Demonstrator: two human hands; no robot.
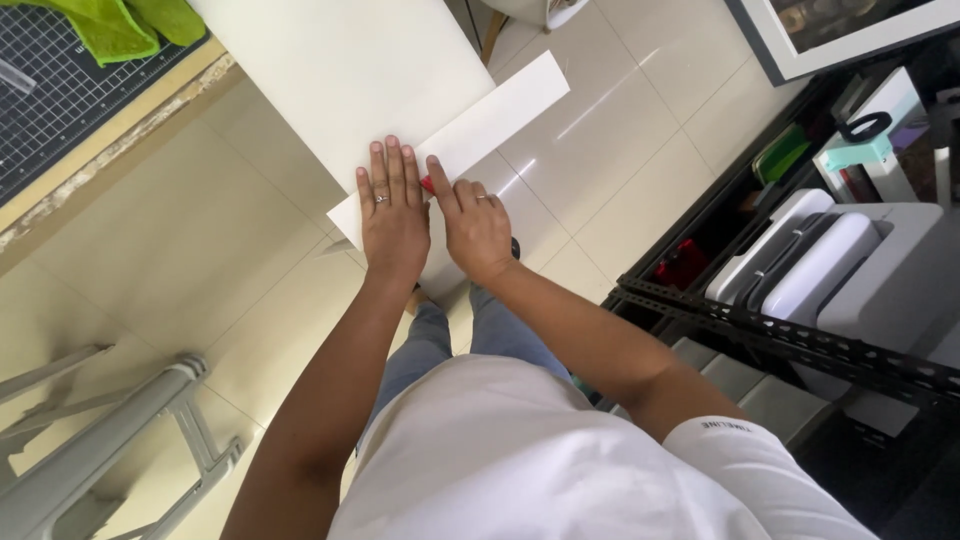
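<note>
Nearest the lens, a white shirt (pixel 540 460) and blue jeans (pixel 470 345), then 2 bare forearms reaching out to a white bench (pixel 340 70). The left hand (pixel 393 215) lies flat, fingers spread and released, pressing down a long white strip (pixel 500 115) that runs out past the bench edge over the tiled floor (pixel 640 130). The right hand (pixel 476 225) sits just beside it, fingers curled around a small red tool (pixel 427 184), of which only a sliver shows between the 2 hands; what kind of tool it is I cannot tell.

By my reading, this is the cutting or scoring step, with the strip pinned and the tool at its near end. The next stroke would call for steady downward pressure from the left hand and a straight pull along the strip.

The count: 2 hands, 1 ring on each, 1 white strip, 1 red tool. Off to the upper left, 1 dark gridded cutting mat (pixel 60 100) with 1 green cloth (pixel 110 25) on it. On the right, 1 black metal rack (pixel 790 335) carrying a white machine (pixel 810 260).
</note>
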